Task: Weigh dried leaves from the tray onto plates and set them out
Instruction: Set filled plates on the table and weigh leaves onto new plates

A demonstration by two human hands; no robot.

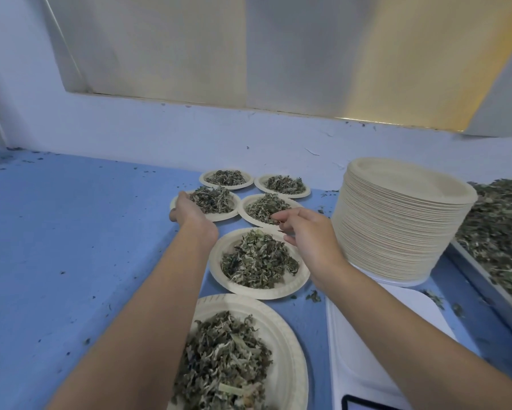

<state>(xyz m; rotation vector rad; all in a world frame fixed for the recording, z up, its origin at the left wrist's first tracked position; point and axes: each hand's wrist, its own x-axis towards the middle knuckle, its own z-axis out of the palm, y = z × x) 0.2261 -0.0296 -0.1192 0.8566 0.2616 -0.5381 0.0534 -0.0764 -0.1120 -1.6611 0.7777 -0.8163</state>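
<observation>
The left hand [191, 213] gripped the near-left rim of a filled plate [225, 216] on the bench [71, 232]. Just right of it, the right hand [308, 235] rested loosely curled fingers [282, 218] on the near edge of the neighbouring plate [242, 214]; whether they pinched anything was unclear. The tray [485, 282] lay far right.

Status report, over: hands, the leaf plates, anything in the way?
Left hand grips rim of second-row left plate. Right hand over second-row right plate, fingers curled, grip unclear. Plate stack beside right hand, not blocking.
</observation>
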